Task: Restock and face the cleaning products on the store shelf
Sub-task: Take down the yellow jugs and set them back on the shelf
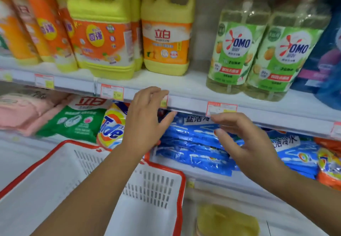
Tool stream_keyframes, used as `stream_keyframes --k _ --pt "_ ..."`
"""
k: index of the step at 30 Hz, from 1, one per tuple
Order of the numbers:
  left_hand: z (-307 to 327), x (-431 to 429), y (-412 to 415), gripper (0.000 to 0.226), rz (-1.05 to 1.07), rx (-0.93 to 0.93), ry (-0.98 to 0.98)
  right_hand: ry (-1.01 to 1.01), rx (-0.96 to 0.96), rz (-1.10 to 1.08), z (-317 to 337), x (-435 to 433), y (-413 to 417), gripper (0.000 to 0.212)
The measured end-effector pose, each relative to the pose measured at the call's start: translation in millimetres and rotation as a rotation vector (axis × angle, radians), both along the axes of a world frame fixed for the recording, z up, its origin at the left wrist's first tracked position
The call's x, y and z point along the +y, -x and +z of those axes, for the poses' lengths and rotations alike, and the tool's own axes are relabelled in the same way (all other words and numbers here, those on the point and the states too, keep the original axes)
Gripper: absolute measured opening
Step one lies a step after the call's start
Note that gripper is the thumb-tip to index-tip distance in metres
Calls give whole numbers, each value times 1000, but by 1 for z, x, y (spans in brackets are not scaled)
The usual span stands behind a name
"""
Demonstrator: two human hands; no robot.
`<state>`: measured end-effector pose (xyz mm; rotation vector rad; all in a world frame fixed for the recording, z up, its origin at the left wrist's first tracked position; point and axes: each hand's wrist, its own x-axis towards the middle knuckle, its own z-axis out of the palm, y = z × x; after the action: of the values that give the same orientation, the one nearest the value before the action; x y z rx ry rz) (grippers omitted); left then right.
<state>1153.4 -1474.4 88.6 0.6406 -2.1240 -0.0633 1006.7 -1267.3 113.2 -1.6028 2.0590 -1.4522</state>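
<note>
Both hands are raised before the stack of blue detergent bags point(193, 143), which lies flat on the lower shelf point(208, 179), just under the edge of the upper shelf point(190, 104). The left hand point(145, 119) is at the left end of the stack; its grip is wide, fingers loosely bent near the shelf edge, and it holds nothing. The right hand point(247, 140) is over the top bag with its fingers stretched to the left, the grip also wide and holding nothing. I cannot tell if it touches the bag.

Left of the stack lies a Tide bag point(110, 127). Below the left arm is a white basket point(181, 184) with a red rim. On the upper shelf stand yellow jugs point(166, 33) and green OMO bottles point(238, 47) – all upright
</note>
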Motion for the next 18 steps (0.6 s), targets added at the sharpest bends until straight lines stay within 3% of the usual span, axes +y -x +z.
stream_keyframes --k 4,6,12,18 --pt "7 -36 -2 98 142 -89 -146 141 57 49 62 -93 1 33" --pt "-1 -50 -1 108 183 -143 -178 146 71 15 83 -139 4 47" --pt "-22 -68 8 105 232 -176 -106 98 -191 -166 102 -235 30 93" --pt "-25 -72 8 106 225 -179 -93 125 -196 -247 105 -260 42 105"
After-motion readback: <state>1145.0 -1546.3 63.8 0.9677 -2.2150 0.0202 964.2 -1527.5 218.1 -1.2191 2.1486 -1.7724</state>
